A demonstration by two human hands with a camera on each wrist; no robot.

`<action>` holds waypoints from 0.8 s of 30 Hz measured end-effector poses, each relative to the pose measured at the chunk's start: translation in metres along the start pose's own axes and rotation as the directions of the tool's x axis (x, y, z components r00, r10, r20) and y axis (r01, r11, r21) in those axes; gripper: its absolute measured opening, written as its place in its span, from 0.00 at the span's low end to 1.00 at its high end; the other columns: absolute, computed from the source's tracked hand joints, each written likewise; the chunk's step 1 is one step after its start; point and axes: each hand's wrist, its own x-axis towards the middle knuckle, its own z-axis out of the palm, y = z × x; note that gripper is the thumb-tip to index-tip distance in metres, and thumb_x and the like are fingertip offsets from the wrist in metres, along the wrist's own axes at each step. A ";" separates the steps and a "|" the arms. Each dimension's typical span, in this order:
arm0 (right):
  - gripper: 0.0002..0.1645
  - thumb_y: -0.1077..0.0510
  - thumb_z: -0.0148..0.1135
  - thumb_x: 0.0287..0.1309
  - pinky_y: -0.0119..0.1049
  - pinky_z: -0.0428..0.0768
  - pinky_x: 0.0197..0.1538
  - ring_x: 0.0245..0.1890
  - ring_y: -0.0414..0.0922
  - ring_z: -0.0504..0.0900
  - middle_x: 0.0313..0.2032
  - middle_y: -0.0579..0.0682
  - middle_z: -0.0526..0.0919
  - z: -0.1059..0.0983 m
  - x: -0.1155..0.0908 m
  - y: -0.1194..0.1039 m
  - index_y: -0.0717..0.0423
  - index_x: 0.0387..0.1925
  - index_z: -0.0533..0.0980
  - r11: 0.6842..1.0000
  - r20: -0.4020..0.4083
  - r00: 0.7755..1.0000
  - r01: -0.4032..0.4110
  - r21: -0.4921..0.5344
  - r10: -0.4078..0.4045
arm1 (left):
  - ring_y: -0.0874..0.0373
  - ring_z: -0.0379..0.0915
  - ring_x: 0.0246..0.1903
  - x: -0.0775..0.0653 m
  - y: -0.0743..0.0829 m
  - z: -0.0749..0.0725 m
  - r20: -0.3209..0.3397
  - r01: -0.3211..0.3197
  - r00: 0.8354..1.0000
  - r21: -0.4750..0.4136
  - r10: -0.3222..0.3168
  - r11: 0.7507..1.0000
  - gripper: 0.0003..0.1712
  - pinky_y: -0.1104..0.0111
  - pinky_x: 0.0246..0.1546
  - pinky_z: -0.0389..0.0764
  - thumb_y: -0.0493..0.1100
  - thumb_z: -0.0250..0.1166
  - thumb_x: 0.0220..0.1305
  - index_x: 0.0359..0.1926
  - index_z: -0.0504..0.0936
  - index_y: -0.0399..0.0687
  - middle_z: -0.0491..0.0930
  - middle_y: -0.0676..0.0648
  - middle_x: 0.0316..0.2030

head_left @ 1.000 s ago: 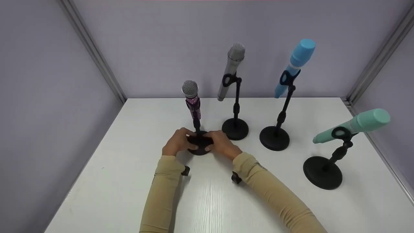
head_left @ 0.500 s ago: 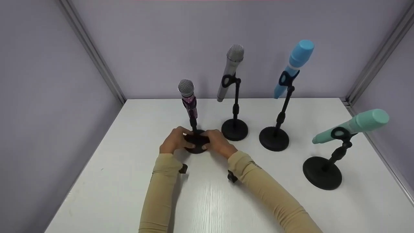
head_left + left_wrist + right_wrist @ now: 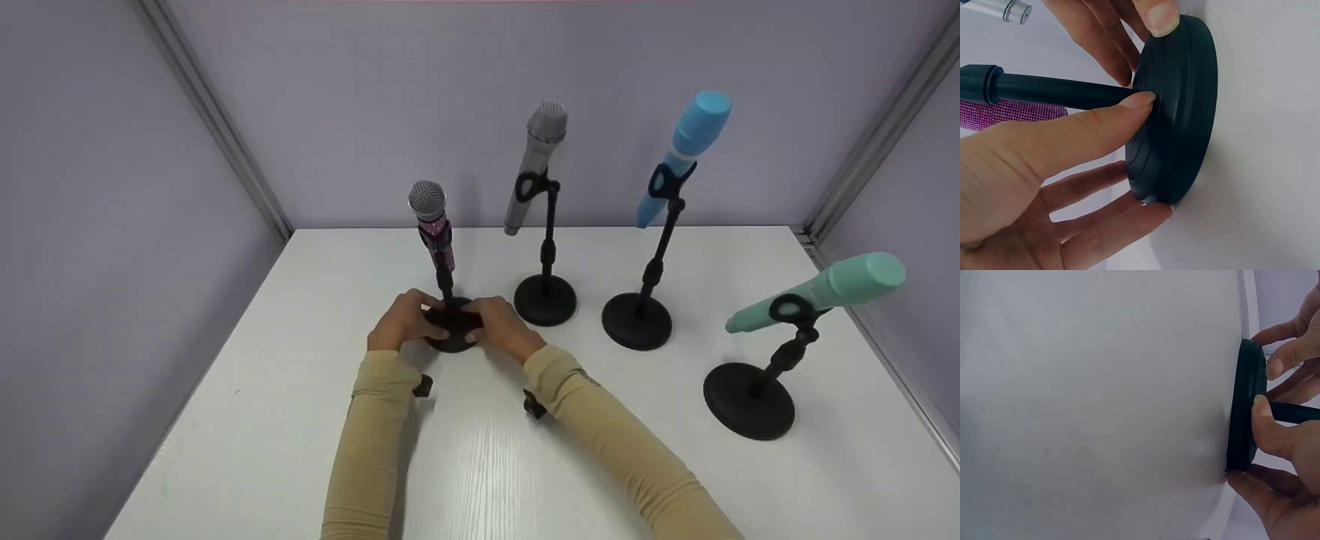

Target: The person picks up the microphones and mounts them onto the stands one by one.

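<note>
A pink-purple glittery microphone [image 3: 428, 200] with a silver mesh head sits in the clip of a black desktop microphone stand [image 3: 453, 330]. My left hand [image 3: 401, 321] grips the left side of the stand's round base, and my right hand [image 3: 504, 327] grips the right side. In the left wrist view, the left thumb presses on top of the base near the pole, with fingers at the rim. The right wrist view has the base edge-on at the table, the right hand [image 3: 1292, 478] below in the picture and the left hand [image 3: 1297, 349] above.
To the right stand similar black stands bearing a silver microphone [image 3: 537, 150], a light-blue microphone [image 3: 699, 127] and a mint-green microphone [image 3: 847, 281]. The silver one's base is close to my right hand. Grey panels [image 3: 375, 97] wall the white table [image 3: 262, 420].
Both hands have shifted the stand with the pink-purple microphone slightly left and back across the table. Their grip on the base looks the same; the other stands keep their places.
</note>
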 end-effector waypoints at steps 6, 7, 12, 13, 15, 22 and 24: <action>0.29 0.64 0.77 0.53 0.51 0.77 0.67 0.59 0.58 0.83 0.55 0.61 0.87 -0.001 0.002 -0.001 0.61 0.58 0.82 1.000 0.007 1.000 -0.009 -0.007 0.009 | 0.44 0.82 0.58 0.003 0.002 -0.003 -0.007 0.003 1.000 0.020 -0.003 1.000 0.32 0.53 0.60 0.82 0.37 0.81 0.52 0.60 0.84 0.45 0.82 0.37 0.60; 0.29 0.65 0.77 0.53 0.51 0.77 0.67 0.59 0.58 0.83 0.55 0.60 0.87 -0.001 0.003 -0.002 0.61 0.58 0.82 1.000 0.009 1.000 -0.010 -0.007 0.010 | 0.44 0.82 0.57 0.003 0.003 -0.003 -0.007 0.006 1.000 0.018 -0.006 1.000 0.32 0.53 0.59 0.82 0.37 0.81 0.51 0.60 0.84 0.45 0.82 0.37 0.61; 0.28 0.65 0.77 0.53 0.51 0.78 0.67 0.59 0.58 0.83 0.54 0.61 0.87 -0.001 0.005 -0.003 0.61 0.58 0.82 1.000 0.006 1.000 -0.004 -0.017 0.004 | 0.44 0.82 0.57 0.004 0.002 -0.004 -0.011 0.005 1.000 0.013 -0.005 1.000 0.32 0.53 0.59 0.82 0.36 0.81 0.52 0.60 0.84 0.45 0.83 0.37 0.60; 0.28 0.65 0.77 0.53 0.51 0.78 0.66 0.59 0.58 0.83 0.54 0.61 0.87 -0.001 0.005 -0.003 0.61 0.57 0.83 1.000 0.003 1.000 0.000 -0.020 0.000 | 0.44 0.82 0.57 0.004 0.002 -0.005 -0.013 0.003 1.000 0.012 -0.003 1.000 0.32 0.53 0.59 0.82 0.36 0.81 0.51 0.60 0.84 0.45 0.83 0.37 0.60; 0.27 0.65 0.77 0.53 0.51 0.78 0.66 0.58 0.58 0.83 0.54 0.61 0.87 0.000 0.006 -0.004 0.61 0.57 0.83 1.000 0.002 1.000 0.003 -0.021 -0.003 | 0.44 0.82 0.56 0.005 0.001 -0.005 -0.017 0.004 1.000 0.005 -0.004 1.000 0.32 0.53 0.59 0.82 0.35 0.81 0.51 0.59 0.85 0.45 0.83 0.36 0.60; 0.26 0.64 0.77 0.53 0.50 0.79 0.65 0.57 0.58 0.84 0.53 0.61 0.87 0.004 0.007 -0.004 0.61 0.56 0.83 0.999 -0.003 1.000 -0.002 -0.036 0.002 | 0.44 0.82 0.57 0.005 -0.001 -0.004 -0.017 -0.008 1.000 0.003 0.008 1.000 0.31 0.54 0.59 0.83 0.35 0.80 0.52 0.59 0.85 0.44 0.82 0.36 0.60; 0.26 0.64 0.77 0.54 0.50 0.79 0.65 0.57 0.57 0.84 0.53 0.60 0.87 0.005 0.008 -0.004 0.61 0.56 0.83 0.999 0.003 1.000 -0.008 -0.040 0.008 | 0.44 0.82 0.57 0.005 -0.001 -0.004 -0.022 -0.004 1.000 0.010 0.004 1.000 0.31 0.54 0.58 0.83 0.35 0.80 0.53 0.60 0.84 0.43 0.81 0.36 0.61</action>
